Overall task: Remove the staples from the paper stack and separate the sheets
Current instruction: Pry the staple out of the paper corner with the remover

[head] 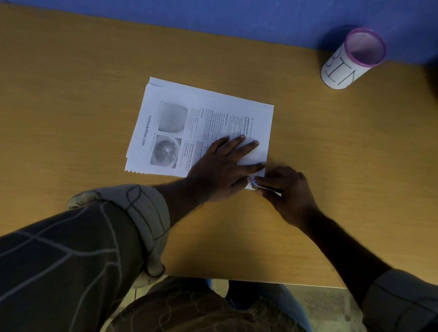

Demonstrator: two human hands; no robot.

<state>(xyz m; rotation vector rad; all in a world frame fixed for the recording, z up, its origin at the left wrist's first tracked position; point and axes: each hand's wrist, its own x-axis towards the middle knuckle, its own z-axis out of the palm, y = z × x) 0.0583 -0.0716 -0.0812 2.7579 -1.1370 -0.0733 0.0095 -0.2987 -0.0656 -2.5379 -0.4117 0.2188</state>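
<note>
White cup (347, 63) hand-lettered "BIN"; page (164, 126) "mebooksfree.com"

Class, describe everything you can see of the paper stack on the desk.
The paper stack is several white printed sheets, slightly fanned at the edges, lying flat on the wooden desk. The top page shows text, two grey photographs and a web address. The left hand presses flat on its near right part; the right hand grips a small metal tool at that corner.
</note>
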